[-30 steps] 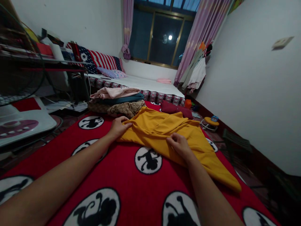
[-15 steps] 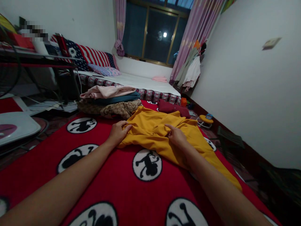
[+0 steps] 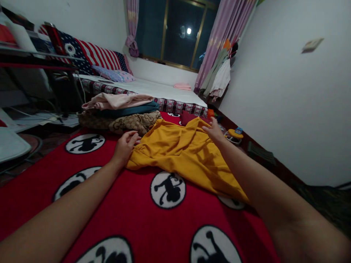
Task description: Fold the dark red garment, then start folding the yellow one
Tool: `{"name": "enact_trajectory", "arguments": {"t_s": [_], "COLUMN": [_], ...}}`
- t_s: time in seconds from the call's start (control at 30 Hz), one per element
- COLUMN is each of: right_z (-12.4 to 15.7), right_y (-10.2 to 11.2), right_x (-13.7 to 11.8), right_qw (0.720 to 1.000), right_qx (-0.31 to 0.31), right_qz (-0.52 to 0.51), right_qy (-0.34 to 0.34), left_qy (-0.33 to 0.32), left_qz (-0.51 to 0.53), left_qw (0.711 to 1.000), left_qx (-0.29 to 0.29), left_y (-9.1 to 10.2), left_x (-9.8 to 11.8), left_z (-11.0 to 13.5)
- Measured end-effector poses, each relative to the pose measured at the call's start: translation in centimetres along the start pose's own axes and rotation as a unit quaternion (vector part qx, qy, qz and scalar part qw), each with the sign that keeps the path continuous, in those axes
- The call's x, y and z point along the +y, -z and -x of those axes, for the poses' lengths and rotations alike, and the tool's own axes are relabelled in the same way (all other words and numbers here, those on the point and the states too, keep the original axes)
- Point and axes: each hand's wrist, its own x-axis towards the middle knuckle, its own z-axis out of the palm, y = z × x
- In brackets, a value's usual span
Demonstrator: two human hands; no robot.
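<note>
A yellow garment point(image 3: 178, 146) lies spread and wrinkled on the red blanket point(image 3: 120, 204), which is patterned with black figures in white circles. Beside the garment's left edge is my left hand point(image 3: 126, 146), its fingers loosely bent and apart, their tips close to the cloth. My right hand point(image 3: 215, 130) hovers at the far right edge of the garment with thumb and fingers spread, nothing visible in its grasp. My right forearm passes over the garment's right part and hides some of it.
Folded clothes point(image 3: 117, 115) are stacked behind my left hand. A dark red folded garment point(image 3: 189, 117) lies beyond the yellow one. Past the blanket stand a bed point(image 3: 153, 87), a desk point(image 3: 41, 60) at left and a small yellow stool point(image 3: 234, 134) at right.
My right hand has left the middle of the yellow garment and moved to its far right edge, fingers opening. My left hand has shifted slightly left off the cloth. The view has moved a little.
</note>
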Motion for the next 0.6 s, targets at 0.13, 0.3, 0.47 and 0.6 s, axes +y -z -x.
{"name": "enact_trajectory", "arguments": {"t_s": [0.13, 0.3, 0.47, 0.6], "right_z": [5.6, 12.7, 19.0, 22.0], "right_y": [5.3, 15.0, 19.9, 19.6], "right_x": [1.4, 1.4, 2.4, 3.4], "right_qw": [0.987, 0.912, 0.894, 0.935], "right_qx": [-0.153, -0.375, -0.383, -0.317], "right_qz": [0.038, 0.158, 0.229, 0.161], "right_qy": [-0.013, -0.044, -0.036, 0.009], "left_qy": [-0.029, -0.074, -0.104, -0.107], "left_qz": [-0.109, -0.297, -0.355, -0.337], "left_qw": [0.994, 0.951, 0.927, 0.933], "left_qx": [-0.004, -0.043, -0.068, -0.072], "left_y": [-0.1, -0.6, -0.9, -0.8], "left_x": [-0.3, -0.1, -0.3, -0.4], "left_z": [0.1, 0.7, 0.9, 1.1]}}
